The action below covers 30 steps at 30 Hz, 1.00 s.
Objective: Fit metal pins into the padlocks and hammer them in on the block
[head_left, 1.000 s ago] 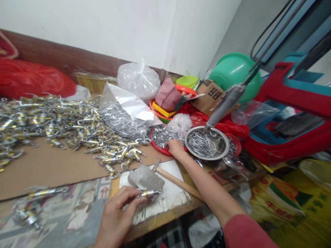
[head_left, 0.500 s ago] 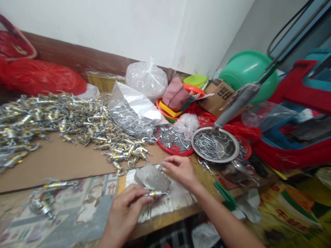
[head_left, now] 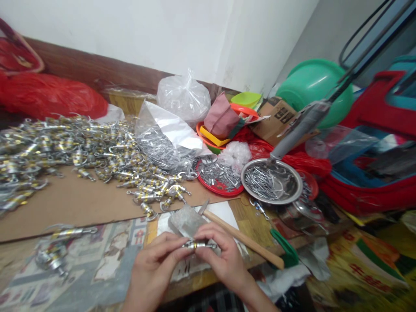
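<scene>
Both my hands meet on one small silver-and-brass metal fitting (head_left: 196, 245) near the bench's front edge. My left hand (head_left: 159, 255) pinches its left end between thumb and fingers. On its right end, close to an eyelet tip, the fingers of my right hand (head_left: 222, 251) are closed. Just behind the hands sits a grey metal block (head_left: 186, 221). A hammer with a wooden handle (head_left: 250, 240) lies beside the block, its handle slanting toward the front right. Two similar fittings, one of them this blurred fitting (head_left: 53, 258), rest at the left on printed sheeting.
A large heap of fittings (head_left: 78, 147) covers cardboard (head_left: 107, 199) at the left. Behind are a clear bag of metal parts (head_left: 159, 147), a red plate (head_left: 208, 187) and a steel bowl (head_left: 289, 197) of pins. Green-handled tool (head_left: 286, 249) lies at the right edge.
My right hand has come from beside the metal block down to the fitting and now grips its right end. The hammer handle, earlier hidden by my right arm, is visible. My left hand keeps its hold.
</scene>
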Tool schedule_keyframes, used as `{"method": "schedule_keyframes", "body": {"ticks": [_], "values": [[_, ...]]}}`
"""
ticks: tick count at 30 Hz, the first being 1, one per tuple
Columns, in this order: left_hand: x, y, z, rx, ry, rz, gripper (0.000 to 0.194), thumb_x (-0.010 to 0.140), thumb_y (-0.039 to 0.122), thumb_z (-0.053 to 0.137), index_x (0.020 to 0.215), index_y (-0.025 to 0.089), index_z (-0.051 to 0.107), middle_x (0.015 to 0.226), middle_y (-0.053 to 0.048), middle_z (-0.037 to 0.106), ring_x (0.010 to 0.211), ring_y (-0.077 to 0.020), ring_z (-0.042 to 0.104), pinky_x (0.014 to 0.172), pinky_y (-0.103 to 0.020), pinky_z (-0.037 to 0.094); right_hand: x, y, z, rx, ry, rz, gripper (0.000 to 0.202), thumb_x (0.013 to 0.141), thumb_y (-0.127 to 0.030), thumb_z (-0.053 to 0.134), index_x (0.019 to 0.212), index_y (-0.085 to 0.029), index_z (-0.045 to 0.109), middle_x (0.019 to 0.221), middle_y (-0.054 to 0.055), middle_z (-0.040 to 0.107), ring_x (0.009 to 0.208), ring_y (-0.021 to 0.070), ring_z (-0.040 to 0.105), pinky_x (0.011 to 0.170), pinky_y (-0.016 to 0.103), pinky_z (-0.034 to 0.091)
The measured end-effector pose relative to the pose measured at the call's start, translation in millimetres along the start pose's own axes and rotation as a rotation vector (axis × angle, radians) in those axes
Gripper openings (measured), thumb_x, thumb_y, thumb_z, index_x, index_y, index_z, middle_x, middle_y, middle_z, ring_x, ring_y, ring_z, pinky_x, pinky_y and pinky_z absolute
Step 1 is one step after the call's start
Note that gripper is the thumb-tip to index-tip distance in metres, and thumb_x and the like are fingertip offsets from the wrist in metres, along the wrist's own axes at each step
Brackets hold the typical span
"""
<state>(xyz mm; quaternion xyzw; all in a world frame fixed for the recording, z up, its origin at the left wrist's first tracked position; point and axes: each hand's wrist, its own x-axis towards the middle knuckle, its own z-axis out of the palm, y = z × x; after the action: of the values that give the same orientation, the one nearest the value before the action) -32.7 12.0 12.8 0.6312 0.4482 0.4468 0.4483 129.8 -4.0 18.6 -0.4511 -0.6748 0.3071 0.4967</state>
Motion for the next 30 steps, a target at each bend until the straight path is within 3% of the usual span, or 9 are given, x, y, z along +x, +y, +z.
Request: {"method": "schedule_keyframes", "body": {"ticks": [3,5,11,18,21,24,30], "values": [[0,2,-4.9,-0.052,0.012,-0.078,0.009,0.066,0.023,0.066,0.071,0.026,0.073,0.070,-0.001,0.069,0.068,-0.0157,0.062,0.063,-0.021,0.048,-8,0,-2,-0.138,-0.009,-0.249,0.033,0.070,-0.013,0.064,0.102,-0.019,0.057,0.090,0.006,0.061,0.084,0.0162,0.058,0.073,0.026,0.049],[-1,3,-6.3,-0.074,0.003,-0.102,0.009,0.064,0.023,0.068,0.072,0.026,0.073,0.071,0.000,0.070,0.069,-0.0158,0.062,0.064,-0.021,0.048,-11,2,-1,-0.205,-0.008,-0.370,0.032,0.073,-0.007,0.058,0.103,-0.019,0.057,0.091,0.007,0.062,0.084,0.0150,0.059,0.073,0.025,0.050],[-3,8,-7.2,-0.081,-0.071,-0.127,0.006,0.065,0.026,0.067,0.067,0.026,0.073,0.066,-0.001,0.069,0.064,-0.0161,0.063,0.061,-0.022,0.048,-14,5,-3,-0.284,0.003,-0.466,0.028,0.076,-0.002,0.052,0.097,-0.019,0.060,0.092,0.008,0.064,0.082,0.0136,0.060,0.069,0.024,0.051],[-8,12,-5.2,0.093,-0.025,-0.043,0.008,0.068,0.027,0.064,0.068,0.026,0.072,0.067,-0.001,0.069,0.066,-0.0165,0.063,0.061,-0.022,0.047,-13,-3,-13,-0.363,-0.063,-0.554,0.023,0.078,-0.004,0.049,0.092,-0.014,0.064,0.091,0.012,0.066,0.084,0.0157,0.061,0.069,0.025,0.051],[-9,13,-4.3,0.147,-0.004,0.031,0.009,0.069,0.027,0.062,0.067,0.026,0.071,0.070,-0.002,0.067,0.068,-0.0164,0.062,0.063,-0.022,0.046,-12,-5,-14,-0.378,-0.069,-0.540,0.024,0.078,-0.004,0.049,0.092,-0.014,0.065,0.091,0.011,0.066,0.082,0.0153,0.062,0.068,0.024,0.051],[-8,12,-5.1,0.192,0.018,0.036,0.010,0.069,0.030,0.061,0.068,0.027,0.070,0.086,-0.003,0.066,0.084,-0.0190,0.060,0.075,-0.024,0.044,-11,-3,-10,-0.317,-0.041,-0.462,0.026,0.078,-0.004,0.049,0.092,-0.017,0.065,0.090,0.009,0.067,0.079,0.0135,0.063,0.066,0.022,0.052],[-6,12,-5.1,0.144,-0.159,-0.122,0.017,0.075,0.035,0.054,0.072,0.025,0.068,0.080,0.000,0.069,0.076,-0.0168,0.062,0.071,-0.021,0.045,-14,-3,-4,-0.245,-0.030,-0.371,0.028,0.077,-0.005,0.051,0.095,-0.020,0.066,0.089,0.008,0.067,0.077,0.0124,0.064,0.067,0.019,0.053]]}}
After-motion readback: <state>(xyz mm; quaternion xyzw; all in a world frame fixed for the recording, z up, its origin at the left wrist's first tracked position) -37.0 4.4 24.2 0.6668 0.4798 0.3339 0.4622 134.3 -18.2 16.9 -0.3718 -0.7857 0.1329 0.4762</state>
